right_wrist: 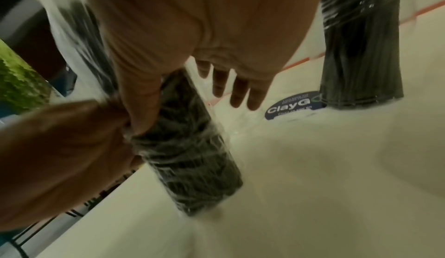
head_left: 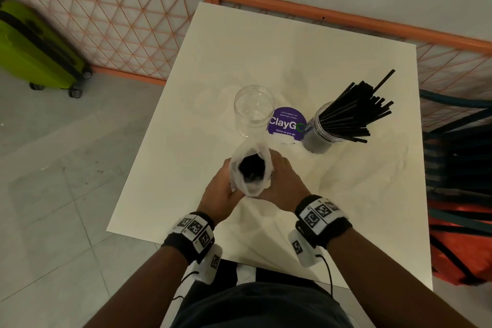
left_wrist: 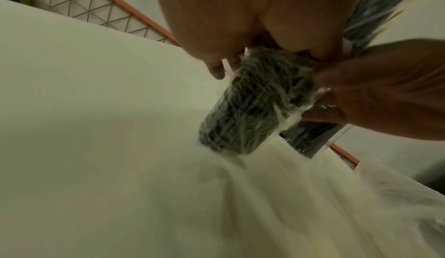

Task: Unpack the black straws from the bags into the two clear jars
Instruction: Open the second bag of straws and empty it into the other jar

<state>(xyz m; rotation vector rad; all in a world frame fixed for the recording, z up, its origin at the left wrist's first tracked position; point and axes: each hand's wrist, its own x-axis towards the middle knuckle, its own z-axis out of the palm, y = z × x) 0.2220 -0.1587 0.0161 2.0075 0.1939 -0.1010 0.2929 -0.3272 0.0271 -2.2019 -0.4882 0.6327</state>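
Observation:
A clear plastic bag of black straws stands upright on the white table, its open mouth facing up. My left hand grips its left side, fingers curled round the bag. My right hand holds the right side; its thumb lies along the bag and its fingers stretch straight past the far side. Just beyond the bag stands an empty clear jar. To the right a second clear jar is packed with black straws that fan out of it.
A round purple sticker lies on the table between the jars. An orange lattice fence runs behind the table, with a green suitcase on the floor at the left. Stacked dark and orange chairs stand close to the table's right edge.

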